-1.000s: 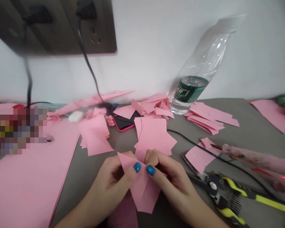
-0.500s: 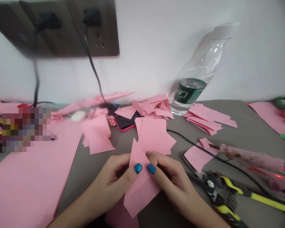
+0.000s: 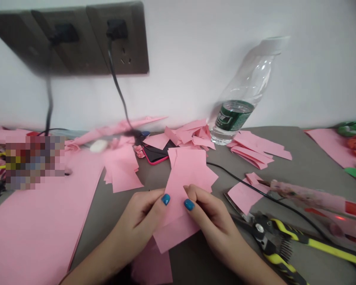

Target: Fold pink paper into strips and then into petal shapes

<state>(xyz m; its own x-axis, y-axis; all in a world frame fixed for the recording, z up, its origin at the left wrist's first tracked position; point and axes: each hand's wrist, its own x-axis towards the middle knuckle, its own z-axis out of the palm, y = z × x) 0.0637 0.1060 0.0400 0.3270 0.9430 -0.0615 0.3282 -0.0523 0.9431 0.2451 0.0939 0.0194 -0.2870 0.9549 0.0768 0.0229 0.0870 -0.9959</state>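
A pink sheet of paper (image 3: 178,227) is held low over the grey table between my two hands. My left hand (image 3: 144,217) pinches its left edge, thumb on top and fingers curled beneath. On the opposite edge, my right hand (image 3: 209,217) grips it the same way, with the forefinger bent. Both thumbs show blue nails. The sheet's upper part blends into a stack of pink pieces (image 3: 192,166) lying just beyond, so I cannot tell its far edge. Below my hands another pink piece (image 3: 154,263) is partly covered by the held sheet.
Pliers with yellow-black handles (image 3: 273,241) lie at right, beside a soldering iron-like tool (image 3: 314,196) and a black cable (image 3: 243,174). A water bottle (image 3: 234,114) leans on the wall. Large pink sheets (image 3: 41,229) lie left; a phone (image 3: 157,154) is half under scraps.
The held paper's pointed upper corner no longer stands up between my thumbs; the sheet lies flatter and its lower corner has risen. My left thumb has shifted slightly up and left.
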